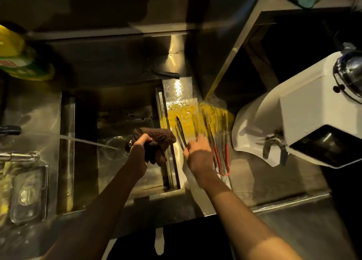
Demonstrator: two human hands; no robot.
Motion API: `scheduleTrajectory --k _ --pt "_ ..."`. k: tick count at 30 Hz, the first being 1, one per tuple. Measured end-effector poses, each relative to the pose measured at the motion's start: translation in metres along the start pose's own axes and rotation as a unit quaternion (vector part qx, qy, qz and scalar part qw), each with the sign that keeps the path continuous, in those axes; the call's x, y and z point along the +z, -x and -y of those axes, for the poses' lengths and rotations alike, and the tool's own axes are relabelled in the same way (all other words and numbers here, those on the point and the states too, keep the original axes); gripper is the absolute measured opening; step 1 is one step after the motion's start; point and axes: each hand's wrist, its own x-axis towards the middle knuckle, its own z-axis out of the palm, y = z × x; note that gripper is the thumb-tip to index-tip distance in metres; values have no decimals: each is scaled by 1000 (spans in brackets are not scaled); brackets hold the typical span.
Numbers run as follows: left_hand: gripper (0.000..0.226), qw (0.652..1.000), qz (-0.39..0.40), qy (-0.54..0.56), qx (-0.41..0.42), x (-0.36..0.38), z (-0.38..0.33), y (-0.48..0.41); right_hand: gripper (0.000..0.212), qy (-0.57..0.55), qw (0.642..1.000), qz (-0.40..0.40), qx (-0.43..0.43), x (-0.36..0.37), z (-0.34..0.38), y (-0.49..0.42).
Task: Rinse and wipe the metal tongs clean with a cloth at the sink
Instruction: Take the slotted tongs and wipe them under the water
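Gripping the brown cloth (156,140) over the sink's (67,161) right edge, your left hand (140,148) is clenched round it. Your right hand (197,154) pinches the metal tongs (181,131) lying on the counter (264,181), hiding their handle end. Red-handled tongs (227,158) lie just beside them, before a white machine (293,122).

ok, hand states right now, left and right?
Left hand: grips the brown cloth over the sink.
Right hand: holds the metal tongs at their handle end.
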Motion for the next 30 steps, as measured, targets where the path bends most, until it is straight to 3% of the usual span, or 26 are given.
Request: scheduleTrajectory --k 7,13,17,22,26,30 --pt "15 1000 9 7 -17 -11 0 -3 27 -17 999 -20 35 12 11 7" --pt "17 988 41 144 -30 -27 0 1 24 -83 987 -13 137 28 18 17" --pt "19 986 58 152 -28 -50 -9 8 23 -186 979 -63 62 30 31 15" --pt "41 984 71 152 58 -91 -33 10 11 -354 930 68 -70 9 63 6" --pt "43 977 24 195 78 -129 -51 4 13 -332 921 117 -167 2 99 3" --pt "50 967 23 240 80 -155 -70 7 22 -310 913 190 -187 3 133 3"
